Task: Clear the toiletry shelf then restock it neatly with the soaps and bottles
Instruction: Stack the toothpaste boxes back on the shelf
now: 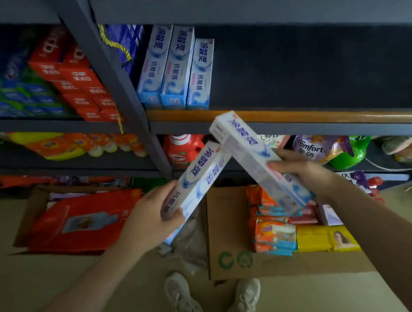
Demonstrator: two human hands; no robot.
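My left hand (pixel 152 213) grips two white-and-blue toothpaste boxes (pixel 197 178) stacked together, slanting up to the right. My right hand (pixel 299 170) holds one more toothpaste box (pixel 250 154) by its lower end, tilted up to the left, its top end near the shelf's orange front edge (pixel 287 116). Both hands are below that shelf. Three matching toothpaste boxes (pixel 174 66) stand side by side at the shelf's left end. To their right the dark shelf board (pixel 320 65) is bare.
An open cardboard box (pixel 231 254) on the floor holds wrapped soap bars (pixel 276 233) in orange, yellow and pink. A red flat package (pixel 80 224) lies in another carton at the left. Red detergent bottle (pixel 183 148) and purple Comfort pouch (pixel 317 149) sit on the lowest shelf. My shoes (pixel 211 298) stand below.
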